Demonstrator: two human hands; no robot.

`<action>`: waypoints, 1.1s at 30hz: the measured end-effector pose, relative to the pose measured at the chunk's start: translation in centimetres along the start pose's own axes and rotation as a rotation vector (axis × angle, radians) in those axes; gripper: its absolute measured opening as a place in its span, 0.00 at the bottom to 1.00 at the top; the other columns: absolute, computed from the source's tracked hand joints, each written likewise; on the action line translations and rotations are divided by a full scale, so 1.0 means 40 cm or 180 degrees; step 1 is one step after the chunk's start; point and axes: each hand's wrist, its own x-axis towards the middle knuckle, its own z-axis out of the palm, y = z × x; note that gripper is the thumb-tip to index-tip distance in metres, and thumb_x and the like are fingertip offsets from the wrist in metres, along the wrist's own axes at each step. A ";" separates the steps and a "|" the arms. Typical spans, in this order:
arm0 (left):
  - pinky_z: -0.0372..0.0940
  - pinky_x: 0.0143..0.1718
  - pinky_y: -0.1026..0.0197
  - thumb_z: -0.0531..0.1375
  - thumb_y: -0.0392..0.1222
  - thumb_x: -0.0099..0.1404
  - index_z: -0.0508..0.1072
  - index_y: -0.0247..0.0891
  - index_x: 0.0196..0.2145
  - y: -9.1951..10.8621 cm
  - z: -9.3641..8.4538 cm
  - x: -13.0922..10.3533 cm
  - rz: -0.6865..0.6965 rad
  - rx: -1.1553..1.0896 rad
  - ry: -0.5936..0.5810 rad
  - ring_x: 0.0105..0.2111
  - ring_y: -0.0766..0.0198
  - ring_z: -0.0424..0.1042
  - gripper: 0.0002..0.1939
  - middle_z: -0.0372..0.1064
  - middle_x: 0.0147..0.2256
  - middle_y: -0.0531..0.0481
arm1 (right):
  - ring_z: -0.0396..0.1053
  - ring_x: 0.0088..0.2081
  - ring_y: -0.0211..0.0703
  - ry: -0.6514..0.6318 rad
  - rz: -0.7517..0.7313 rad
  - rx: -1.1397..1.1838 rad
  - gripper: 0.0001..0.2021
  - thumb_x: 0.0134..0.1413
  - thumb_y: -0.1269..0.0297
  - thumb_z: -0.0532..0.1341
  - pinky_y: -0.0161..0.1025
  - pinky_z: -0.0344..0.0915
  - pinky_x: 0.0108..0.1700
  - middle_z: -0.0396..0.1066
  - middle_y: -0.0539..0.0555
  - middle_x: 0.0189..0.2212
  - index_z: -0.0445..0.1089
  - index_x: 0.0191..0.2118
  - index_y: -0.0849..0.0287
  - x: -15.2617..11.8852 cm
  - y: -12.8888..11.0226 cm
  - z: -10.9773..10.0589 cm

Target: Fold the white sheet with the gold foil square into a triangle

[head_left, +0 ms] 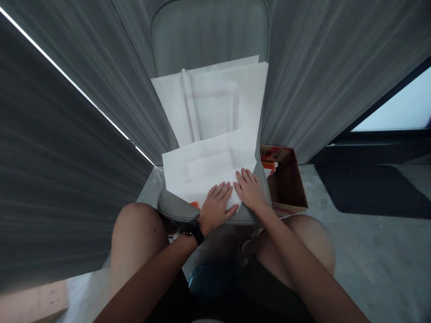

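A large white sheet of paper (215, 107) lies over a grey chair (208, 31), draped from its backrest down onto the seat and folded near the front. My left hand (215, 207), with a black watch at the wrist, presses flat on the paper's front fold. Beside it my right hand (249, 188) also lies flat on the paper, fingers together and pointing away from me. The two hands nearly touch. A small orange patch (194, 205) shows under the paper by my left hand. Neither hand grips anything.
An open cardboard box (286, 179) with orange-printed contents stands on the floor right of the chair. Grey panelled walls close in on both sides. A dark mat (367, 188) lies on the floor at right. My bare knees frame the chair's front edge.
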 end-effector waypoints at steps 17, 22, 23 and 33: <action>0.54 0.71 0.41 0.54 0.63 0.76 0.61 0.30 0.70 0.001 0.007 -0.001 -0.0054 -0.0139 0.0072 0.71 0.45 0.58 0.38 0.60 0.70 0.34 | 0.63 0.61 0.63 0.0508 0.0044 0.0222 0.28 0.69 0.49 0.57 0.59 0.60 0.65 0.66 0.69 0.61 0.68 0.66 0.62 0.104 0.230 -0.028; 0.53 0.72 0.42 0.52 0.63 0.76 0.60 0.30 0.70 0.003 0.003 0.000 -0.0076 -0.0124 -0.0018 0.72 0.46 0.57 0.38 0.58 0.71 0.34 | 0.62 0.59 0.67 0.0847 0.0634 0.0411 0.31 0.66 0.45 0.58 0.63 0.61 0.62 0.65 0.72 0.58 0.69 0.64 0.64 0.132 0.267 -0.001; 0.53 0.72 0.42 0.52 0.63 0.76 0.60 0.29 0.70 0.003 0.002 0.001 -0.0085 -0.0129 -0.0028 0.72 0.46 0.57 0.38 0.58 0.71 0.34 | 0.63 0.59 0.67 0.0879 0.0730 0.0491 0.31 0.66 0.44 0.58 0.63 0.61 0.62 0.65 0.72 0.58 0.69 0.63 0.64 0.135 0.273 0.005; 0.53 0.72 0.41 0.51 0.63 0.76 0.59 0.32 0.71 0.005 -0.004 0.001 -0.0128 -0.0244 -0.0036 0.72 0.46 0.56 0.38 0.58 0.71 0.36 | 0.74 0.49 0.55 0.0607 0.1794 0.1926 0.31 0.60 0.42 0.61 0.51 0.71 0.54 0.76 0.65 0.50 0.72 0.58 0.62 0.158 0.315 0.089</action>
